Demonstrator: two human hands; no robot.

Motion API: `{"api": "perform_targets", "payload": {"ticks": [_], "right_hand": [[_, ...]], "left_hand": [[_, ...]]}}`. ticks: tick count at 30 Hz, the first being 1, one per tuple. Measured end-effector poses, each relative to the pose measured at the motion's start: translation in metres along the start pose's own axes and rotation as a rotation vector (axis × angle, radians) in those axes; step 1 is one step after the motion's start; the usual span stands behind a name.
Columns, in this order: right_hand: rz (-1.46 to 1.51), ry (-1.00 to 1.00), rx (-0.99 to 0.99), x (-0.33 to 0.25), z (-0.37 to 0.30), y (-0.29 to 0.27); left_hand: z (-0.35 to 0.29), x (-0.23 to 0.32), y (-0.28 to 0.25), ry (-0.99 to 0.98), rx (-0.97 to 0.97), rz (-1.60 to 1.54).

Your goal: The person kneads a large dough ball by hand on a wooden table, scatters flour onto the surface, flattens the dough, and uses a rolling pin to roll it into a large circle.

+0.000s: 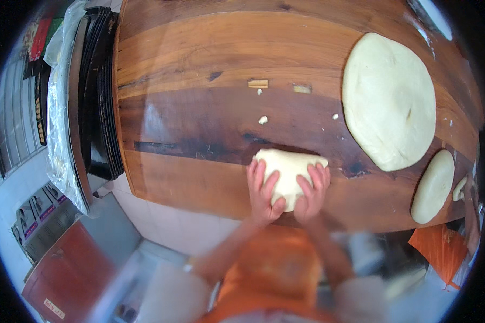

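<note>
A pale piece of dough lies on the wooden worktable near its front edge, its far edge straight and its corners slightly pointed. My left hand grips its left side, fingers pointing away from me and thumb on top. On the opposite side my right hand holds it the same way, fingers bent over the dough. Both thumbs lie near the close end, a little apart. The underside of the dough is hidden.
To the right lie a large flat slab of dough and a smaller oval piece. Small dough crumbs dot the table. Black trays and plastic sheeting stand at the left. Another person's orange apron shows at the right edge.
</note>
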State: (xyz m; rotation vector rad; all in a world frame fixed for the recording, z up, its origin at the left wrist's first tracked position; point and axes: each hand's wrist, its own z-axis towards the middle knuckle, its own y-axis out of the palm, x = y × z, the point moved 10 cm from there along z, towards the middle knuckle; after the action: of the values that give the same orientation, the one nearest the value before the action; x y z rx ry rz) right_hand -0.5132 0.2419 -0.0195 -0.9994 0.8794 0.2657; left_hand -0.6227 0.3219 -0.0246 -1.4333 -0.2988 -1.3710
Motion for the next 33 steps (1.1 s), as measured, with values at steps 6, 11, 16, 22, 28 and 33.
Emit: {"api": "perform_targets", "payload": {"ticks": [6,11,16,22,28,33], "right_hand": [[0.03,0.014,0.054,0.018,0.138,0.022],[-0.124,0.097,0.141,0.04,0.218,0.036],[0.058,0.223,-0.088,0.043,0.239,0.04],[0.482,0.174,0.161,0.012,0.088,-0.031],[0.392,0.412,0.509,0.028,0.013,-0.056],[0.083,0.416,0.123,0.027,0.026,-0.016]], "left_hand": [[0.126,-0.048,0.01,-0.162,0.03,0.062],[0.21,-0.067,0.024,-0.223,0.003,0.304],[0.224,-0.069,0.023,-0.354,-0.047,-0.138],[0.112,0.035,-0.022,0.109,-0.155,-0.217],[0.074,0.042,-0.012,-0.034,-0.027,0.087],[0.0,0.001,0.024,-0.123,-0.214,0.177]]}}
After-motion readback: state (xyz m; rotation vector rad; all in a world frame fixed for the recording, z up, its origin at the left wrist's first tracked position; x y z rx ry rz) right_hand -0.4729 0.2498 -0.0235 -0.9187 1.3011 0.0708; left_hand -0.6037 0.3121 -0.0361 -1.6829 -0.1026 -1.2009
